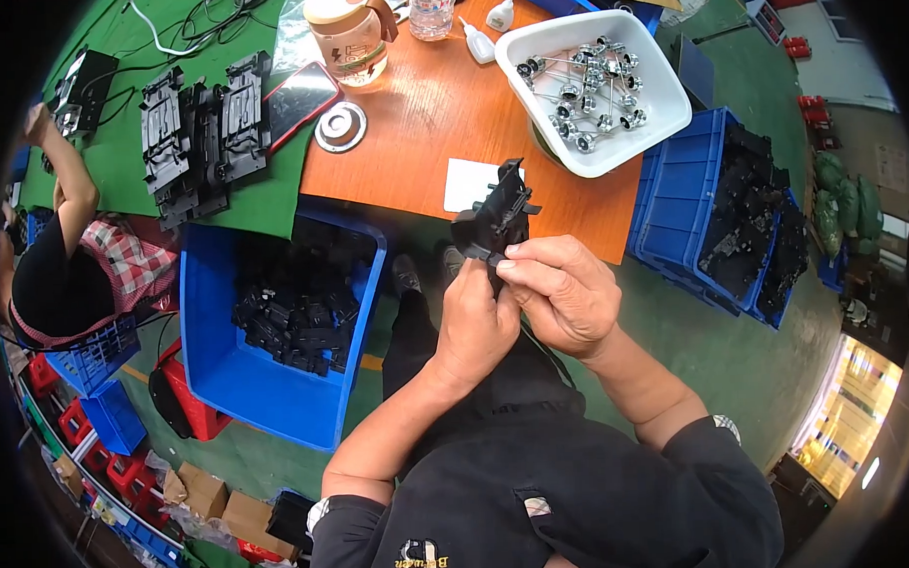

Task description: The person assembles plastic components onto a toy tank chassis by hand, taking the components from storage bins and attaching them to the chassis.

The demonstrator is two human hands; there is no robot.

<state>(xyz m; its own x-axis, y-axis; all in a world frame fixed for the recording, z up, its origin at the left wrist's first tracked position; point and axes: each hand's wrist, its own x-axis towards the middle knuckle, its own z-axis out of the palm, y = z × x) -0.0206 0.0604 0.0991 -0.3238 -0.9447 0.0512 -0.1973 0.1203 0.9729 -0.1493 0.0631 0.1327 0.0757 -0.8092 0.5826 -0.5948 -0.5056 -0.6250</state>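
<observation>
In front of my body, just off the table's near edge, I hold a black moulded plastic part [504,210] with clips and prongs along it. My left hand [474,318] pinches its lower end, thumb and fingers pressed together. From the other side my right hand [567,295] grips the same end, its thumb and forefinger meeting close to the left fingertips. Whether something small sits between the fingertips is hidden. Just beyond the part, a white card [469,185] lies on the orange wooden table [409,135].
A white tub [659,132] holds several shiny round metal pieces with thin stems. Blue crates [361,332] of black parts stand left and right. On the green mat lie stacked black parts [204,137] and a phone [303,101]. A jug [351,37] stands behind; a co-worker [68,247] sits left.
</observation>
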